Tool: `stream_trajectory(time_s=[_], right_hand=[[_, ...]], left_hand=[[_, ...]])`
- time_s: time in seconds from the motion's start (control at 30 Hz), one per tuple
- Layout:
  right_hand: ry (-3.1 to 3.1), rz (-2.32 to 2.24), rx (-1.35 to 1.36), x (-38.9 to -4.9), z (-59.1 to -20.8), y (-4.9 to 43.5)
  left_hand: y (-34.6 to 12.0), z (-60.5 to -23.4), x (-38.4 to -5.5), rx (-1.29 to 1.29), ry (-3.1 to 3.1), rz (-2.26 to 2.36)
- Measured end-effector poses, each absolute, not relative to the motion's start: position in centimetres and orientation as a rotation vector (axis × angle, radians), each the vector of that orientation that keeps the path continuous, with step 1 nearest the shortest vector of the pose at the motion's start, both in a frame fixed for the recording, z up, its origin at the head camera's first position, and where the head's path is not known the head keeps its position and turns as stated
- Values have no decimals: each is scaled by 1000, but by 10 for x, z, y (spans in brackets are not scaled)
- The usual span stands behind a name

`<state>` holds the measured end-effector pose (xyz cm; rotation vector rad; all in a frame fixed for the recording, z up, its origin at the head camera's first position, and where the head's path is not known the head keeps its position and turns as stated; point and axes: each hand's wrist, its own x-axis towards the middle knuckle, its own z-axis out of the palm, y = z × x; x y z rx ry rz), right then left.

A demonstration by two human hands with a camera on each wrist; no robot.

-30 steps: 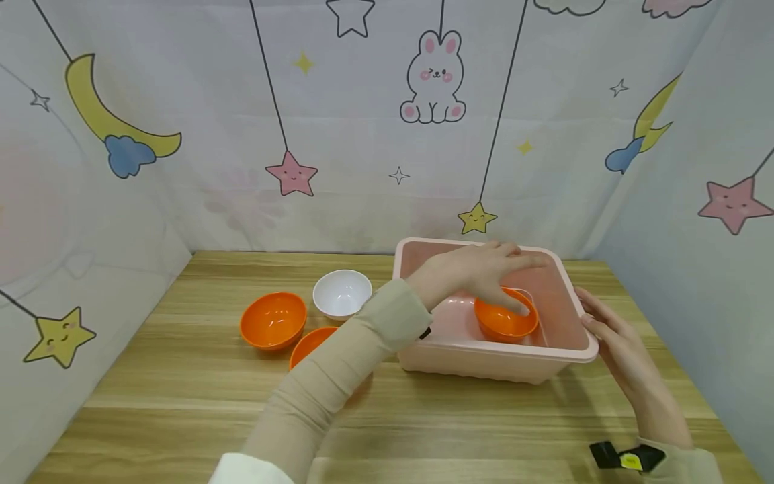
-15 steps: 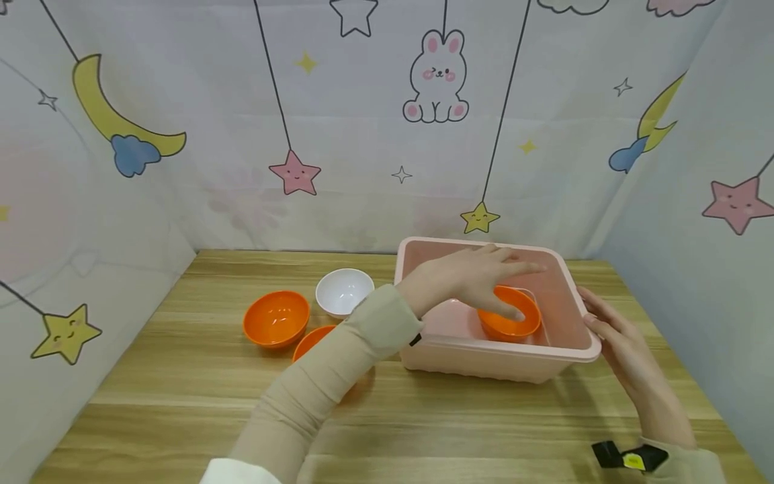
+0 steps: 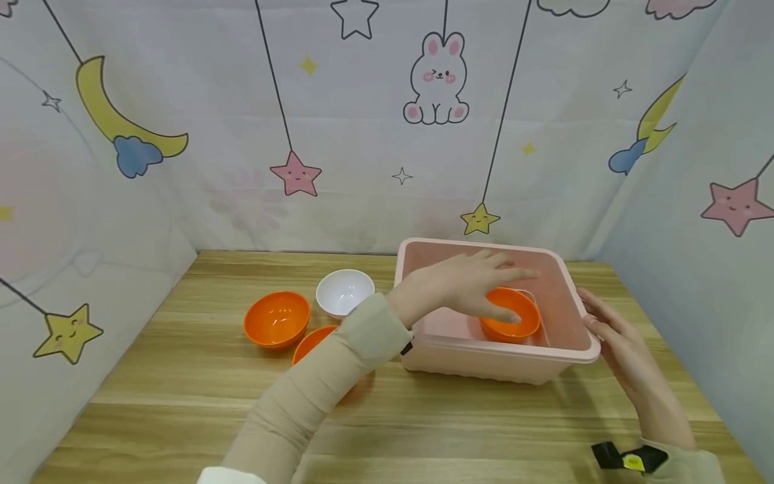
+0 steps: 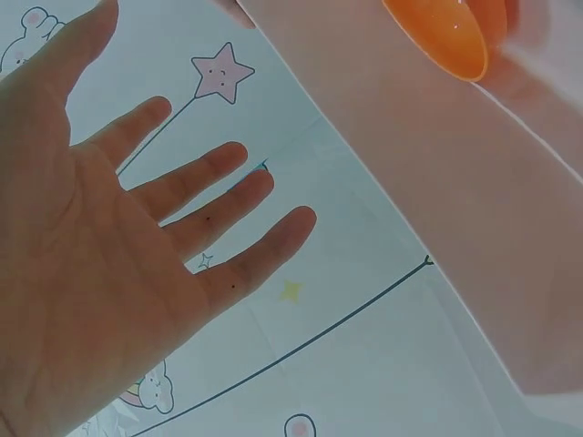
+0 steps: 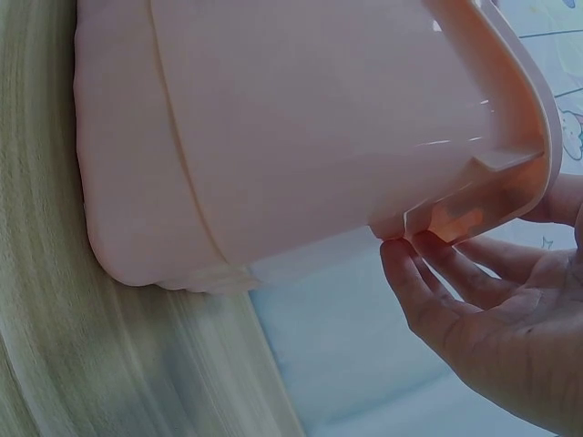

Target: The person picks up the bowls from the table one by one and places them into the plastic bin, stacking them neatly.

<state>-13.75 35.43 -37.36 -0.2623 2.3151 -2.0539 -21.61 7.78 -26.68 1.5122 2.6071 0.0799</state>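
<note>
A pink plastic bin (image 3: 478, 363) stands on the wooden table at the right, with an orange bowl (image 3: 525, 310) inside it. Over the bin hovers my left hand (image 3: 456, 286), fingers spread and holding nothing; its thumb overlaps the bowl in the head view. In the left wrist view the palm and straight fingers are apart from the bin wall (image 4: 392, 164). My right hand (image 3: 619, 346) grips the bin's right rim. The right wrist view has its fingertips (image 5: 396, 255) hooked under the rim's handle part, the thumb partly out of frame.
Left of the bin are an orange bowl (image 3: 277, 320), a white bowl (image 3: 345, 294) and another orange bowl (image 3: 310, 344), which my left sleeve partly covers. A patterned cloth backdrop (image 3: 357, 215) rises behind the table and along both sides.
My left hand has drawn back slightly to the left above the bin, fingers still spread. The orange bowl in the bin and my right hand's hold on the rim look the same.
</note>
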Motion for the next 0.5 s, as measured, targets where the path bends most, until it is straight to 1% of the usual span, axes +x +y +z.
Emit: stream_trajectory(time_s=[0.27,0.5], right_hand=[[2324,-2036,-252,-137,-374,355],[2336,-2035,-248,-137,-373,355]], left_hand=[[68,-269,-211,1496,2615,154],[61,-273,-208,1573,2660,167]])
